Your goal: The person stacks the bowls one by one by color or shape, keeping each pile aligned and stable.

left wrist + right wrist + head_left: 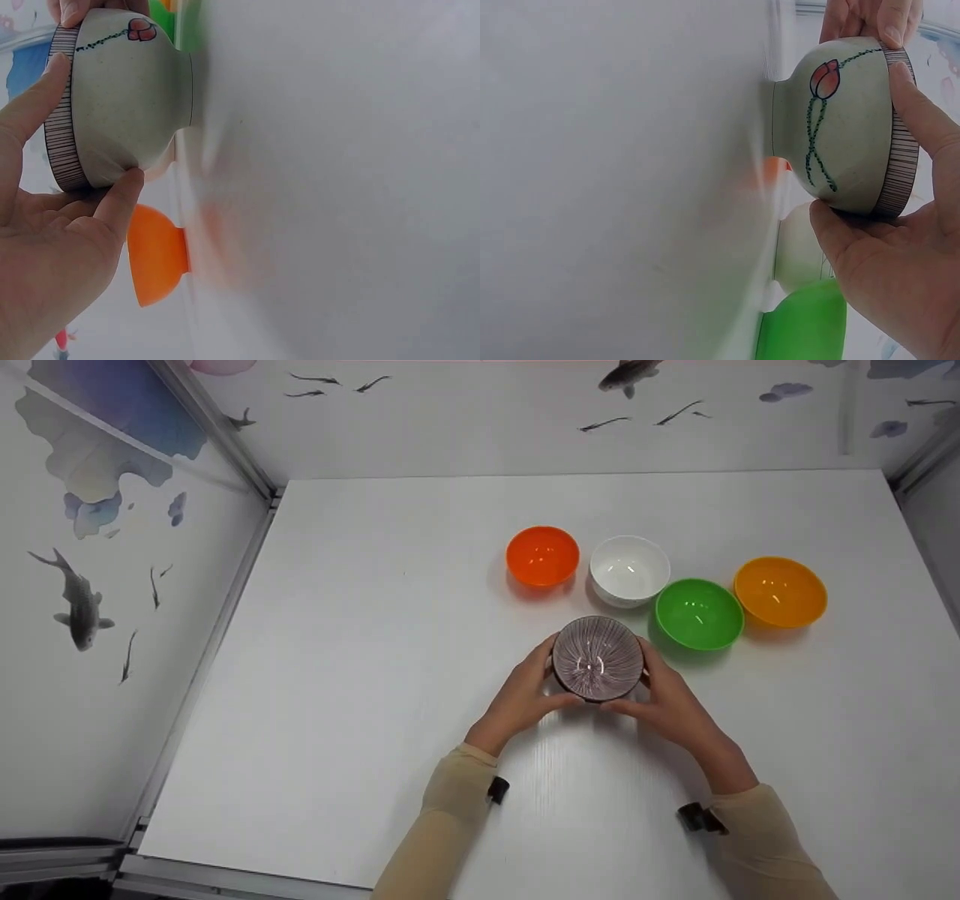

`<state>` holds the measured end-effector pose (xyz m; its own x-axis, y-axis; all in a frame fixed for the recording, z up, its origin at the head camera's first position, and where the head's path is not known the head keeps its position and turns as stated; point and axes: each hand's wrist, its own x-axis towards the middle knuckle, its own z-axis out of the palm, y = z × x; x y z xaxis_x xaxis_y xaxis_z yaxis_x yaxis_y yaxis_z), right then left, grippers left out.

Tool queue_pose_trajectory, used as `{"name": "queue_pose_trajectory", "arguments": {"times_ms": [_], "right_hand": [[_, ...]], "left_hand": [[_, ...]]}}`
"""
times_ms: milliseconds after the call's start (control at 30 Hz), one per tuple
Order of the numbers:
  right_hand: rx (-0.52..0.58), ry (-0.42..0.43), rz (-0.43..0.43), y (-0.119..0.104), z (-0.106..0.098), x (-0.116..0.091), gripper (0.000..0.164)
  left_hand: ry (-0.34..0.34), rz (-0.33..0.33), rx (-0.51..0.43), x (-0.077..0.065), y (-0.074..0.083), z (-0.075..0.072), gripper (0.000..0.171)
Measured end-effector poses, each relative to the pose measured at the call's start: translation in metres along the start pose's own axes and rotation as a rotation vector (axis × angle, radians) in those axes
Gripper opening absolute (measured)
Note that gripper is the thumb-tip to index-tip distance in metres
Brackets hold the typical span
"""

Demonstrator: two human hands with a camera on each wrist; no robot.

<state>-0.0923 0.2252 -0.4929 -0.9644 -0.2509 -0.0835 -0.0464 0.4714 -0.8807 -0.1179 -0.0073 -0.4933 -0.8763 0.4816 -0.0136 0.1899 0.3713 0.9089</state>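
Observation:
A ceramic bowl [598, 658] with a streaked purple-grey inside is held between both hands in front of the other bowls. Its pale outside carries a painted red flower and a dark striped rim band, plain in the right wrist view. My left hand [523, 695] grips its left side, thumb at the near rim and fingers round the wall. On the opposite side my right hand [673, 703] holds it the same way. The bowl's foot is upright at or just over the tabletop; I cannot tell whether it touches.
Behind the held bowl stand an orange bowl [542, 556] and a white bowl [629, 571]. A green bowl [699, 614] is close to its right, beside a yellow-orange bowl [780, 592]. The white table [360, 660] meets printed panels at the back and left.

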Motion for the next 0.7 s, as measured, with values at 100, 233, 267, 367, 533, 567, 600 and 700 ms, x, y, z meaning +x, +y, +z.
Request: {"name": "queue_pose_trajectory", "arguments": {"times_ms": [100, 233, 267, 367, 533, 567, 600, 700], "right_hand": [[0.003, 0.001, -0.002, -0.0003, 0.0001, -0.0002, 0.110], [0.001, 0.004, -0.008, 0.0013, 0.0008, 0.0000, 0.108], [0.000, 0.006, -0.010, 0.0018, 0.0009, 0.0000, 0.108], [-0.001, 0.010, -0.014, 0.0031, 0.0008, 0.0000, 0.108], [0.004, 0.014, -0.018, 0.0044, 0.0004, -0.0003, 0.108], [0.007, 0.014, -0.019, 0.0045, 0.0004, -0.0004, 0.108], [0.009, 0.014, -0.020, 0.0046, 0.0004, -0.0006, 0.108], [0.015, 0.014, -0.024, 0.0051, 0.0004, -0.0009, 0.108]], "left_hand": [[0.004, 0.004, -0.006, 0.0000, 0.0000, 0.0004, 0.094], [0.004, 0.006, -0.014, 0.0003, -0.0002, 0.0004, 0.094], [0.003, 0.005, -0.015, 0.0003, -0.0002, 0.0004, 0.094], [0.002, 0.004, -0.002, 0.0005, 0.0000, 0.0001, 0.094], [-0.001, -0.013, 0.012, 0.0000, 0.0008, -0.0001, 0.094], [-0.001, -0.015, 0.010, -0.0002, 0.0010, -0.0003, 0.094], [-0.002, -0.017, 0.011, -0.0003, 0.0013, -0.0005, 0.095], [-0.004, -0.023, 0.016, -0.0005, 0.0015, -0.0008, 0.095]]}}
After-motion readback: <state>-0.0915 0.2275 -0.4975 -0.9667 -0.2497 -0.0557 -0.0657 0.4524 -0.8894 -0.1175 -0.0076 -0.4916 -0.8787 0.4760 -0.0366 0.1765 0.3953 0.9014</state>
